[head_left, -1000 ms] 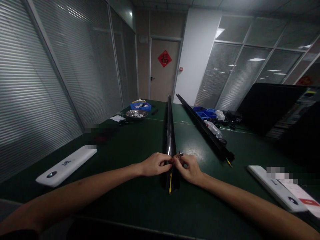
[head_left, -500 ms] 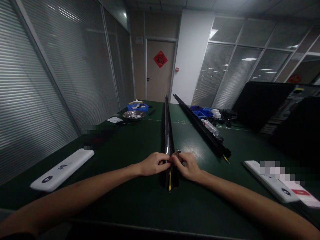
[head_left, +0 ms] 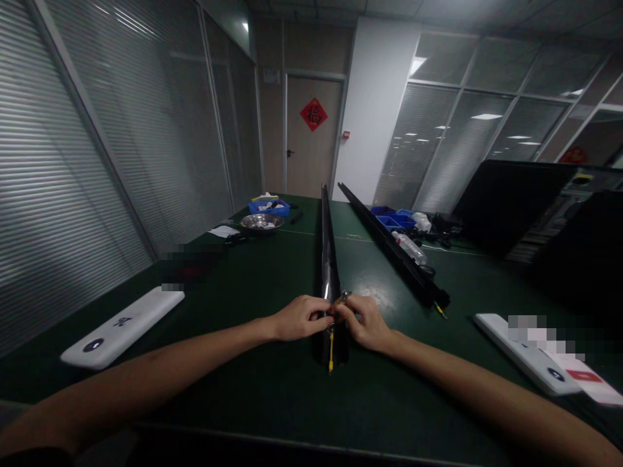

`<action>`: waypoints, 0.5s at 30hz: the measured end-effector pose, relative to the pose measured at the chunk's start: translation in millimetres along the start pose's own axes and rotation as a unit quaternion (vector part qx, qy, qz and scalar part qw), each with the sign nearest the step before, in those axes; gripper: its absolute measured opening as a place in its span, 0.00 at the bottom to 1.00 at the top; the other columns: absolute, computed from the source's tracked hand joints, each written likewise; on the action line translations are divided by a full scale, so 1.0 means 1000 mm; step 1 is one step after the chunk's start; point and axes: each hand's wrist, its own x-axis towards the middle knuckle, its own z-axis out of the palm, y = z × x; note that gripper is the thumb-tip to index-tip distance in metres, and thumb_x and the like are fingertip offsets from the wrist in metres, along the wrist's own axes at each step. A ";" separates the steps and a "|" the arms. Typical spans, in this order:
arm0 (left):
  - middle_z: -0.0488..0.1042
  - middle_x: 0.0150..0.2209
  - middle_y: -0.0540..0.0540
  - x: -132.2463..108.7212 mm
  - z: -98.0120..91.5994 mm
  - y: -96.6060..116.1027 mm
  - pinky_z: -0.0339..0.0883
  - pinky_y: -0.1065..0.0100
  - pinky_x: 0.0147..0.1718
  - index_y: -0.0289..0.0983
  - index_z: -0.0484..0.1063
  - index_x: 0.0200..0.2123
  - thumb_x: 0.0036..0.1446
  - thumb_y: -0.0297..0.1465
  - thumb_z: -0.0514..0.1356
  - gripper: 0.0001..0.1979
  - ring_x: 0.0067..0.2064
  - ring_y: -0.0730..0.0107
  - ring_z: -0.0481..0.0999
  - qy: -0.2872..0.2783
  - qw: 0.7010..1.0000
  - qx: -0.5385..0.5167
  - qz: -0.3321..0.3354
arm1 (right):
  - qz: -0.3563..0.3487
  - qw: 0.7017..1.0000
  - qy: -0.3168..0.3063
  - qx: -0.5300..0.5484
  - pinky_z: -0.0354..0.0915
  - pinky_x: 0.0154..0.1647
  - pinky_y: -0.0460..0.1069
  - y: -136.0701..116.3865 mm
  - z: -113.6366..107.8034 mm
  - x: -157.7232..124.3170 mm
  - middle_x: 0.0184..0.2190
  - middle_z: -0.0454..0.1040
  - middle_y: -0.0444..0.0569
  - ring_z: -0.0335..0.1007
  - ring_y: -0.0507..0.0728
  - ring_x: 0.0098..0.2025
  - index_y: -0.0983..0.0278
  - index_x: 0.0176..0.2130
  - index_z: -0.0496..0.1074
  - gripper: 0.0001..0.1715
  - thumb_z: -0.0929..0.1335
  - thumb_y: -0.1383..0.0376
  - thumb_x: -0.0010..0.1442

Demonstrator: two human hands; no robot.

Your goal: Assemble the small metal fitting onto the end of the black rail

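A long black channel-shaped rail point(head_left: 329, 259) runs away from me down the table, and both hands meet over its near end. My left hand point(head_left: 302, 318) lies across the rail with thumb and fingers closed in a pinch; what they grip is hidden. My right hand point(head_left: 366, 322) is closed at the rail's right edge around a small shiny metal piece point(head_left: 345, 296), whose end sticks up beyond the fingers; its kind is unclear. Below the fingertips, a yellow wire point(head_left: 331, 352) with a terminal at its tip lies along the rail's near end.
On the right lies a second black rail point(head_left: 389, 245) with a yellow-green wire point(head_left: 440, 311), beside a plastic bottle point(head_left: 409, 248) and blue bins point(head_left: 389, 221). White oblong devices point(head_left: 124, 327) flank me. A metal bowl point(head_left: 261, 224) and blue tray point(head_left: 269, 208) stand far left on the green table point(head_left: 253, 279).
The small metal piece at my right hand has tilted slightly, with the right fingers shifting a little. My left hand and the rail stay in place.
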 end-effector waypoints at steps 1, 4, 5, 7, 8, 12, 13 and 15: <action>0.73 0.35 0.47 0.000 0.000 0.000 0.59 0.73 0.30 0.33 0.76 0.44 0.71 0.36 0.56 0.13 0.31 0.71 0.69 -0.001 1.000 0.001 0.000 | -0.001 1.000 -0.001 0.000 0.66 0.32 0.49 0.001 0.000 0.000 0.28 0.77 0.49 0.73 0.55 0.28 0.63 0.34 0.72 0.23 0.60 0.56 0.77; 0.73 0.35 0.48 0.000 0.000 0.002 0.60 0.73 0.31 0.33 0.76 0.43 0.71 0.36 0.57 0.13 0.31 0.71 0.68 0.000 1.000 0.004 -0.002 | -0.008 1.000 -0.005 0.005 0.67 0.32 0.49 0.004 0.001 -0.001 0.28 0.77 0.49 0.74 0.56 0.29 0.63 0.35 0.72 0.25 0.59 0.54 0.77; 0.72 0.35 0.48 0.000 -0.001 0.003 0.60 0.73 0.31 0.33 0.76 0.43 0.70 0.36 0.57 0.13 0.31 0.71 0.68 0.001 1.000 0.006 -0.002 | -0.011 1.000 -0.007 0.008 0.67 0.33 0.49 0.004 0.001 -0.001 0.29 0.77 0.49 0.75 0.56 0.29 0.62 0.35 0.72 0.25 0.59 0.53 0.77; 0.72 0.35 0.48 -0.001 -0.001 0.004 0.61 0.73 0.31 0.33 0.76 0.42 0.70 0.36 0.57 0.12 0.32 0.71 0.69 0.002 1.000 0.006 -0.002 | -0.018 1.000 -0.008 0.015 0.67 0.33 0.49 0.005 0.001 -0.001 0.29 0.77 0.49 0.75 0.56 0.29 0.62 0.35 0.72 0.25 0.59 0.52 0.77; 0.72 0.35 0.48 -0.001 -0.001 0.005 0.61 0.73 0.31 0.33 0.76 0.42 0.70 0.36 0.57 0.12 0.32 0.71 0.69 0.002 1.000 0.005 -0.002 | -0.021 1.000 -0.008 0.018 0.67 0.33 0.49 0.005 0.001 -0.001 0.29 0.77 0.49 0.75 0.56 0.29 0.62 0.35 0.72 0.25 0.59 0.52 0.77; 0.73 0.35 0.48 -0.001 -0.002 0.006 0.62 0.73 0.31 0.34 0.76 0.43 0.70 0.36 0.57 0.12 0.32 0.71 0.69 0.000 1.000 0.006 -0.007 | -0.029 0.999 -0.007 0.018 0.67 0.32 0.50 0.005 0.001 0.000 0.28 0.76 0.48 0.74 0.56 0.29 0.61 0.36 0.72 0.25 0.58 0.52 0.77; 0.73 0.35 0.48 -0.001 -0.002 0.006 0.62 0.73 0.31 0.34 0.76 0.43 0.70 0.36 0.57 0.12 0.31 0.71 0.69 0.000 1.000 0.006 -0.007 | -0.032 0.999 -0.006 0.018 0.67 0.32 0.50 0.006 0.001 0.000 0.28 0.76 0.48 0.74 0.56 0.29 0.61 0.36 0.72 0.25 0.58 0.52 0.77; 0.73 0.35 0.48 -0.001 -0.002 0.005 0.62 0.73 0.31 0.34 0.76 0.43 0.70 0.36 0.57 0.12 0.32 0.71 0.69 0.000 1.000 0.006 -0.006 | -0.034 0.999 -0.005 0.020 0.67 0.32 0.50 0.006 0.001 0.000 0.28 0.76 0.49 0.74 0.56 0.29 0.61 0.35 0.72 0.25 0.58 0.52 0.77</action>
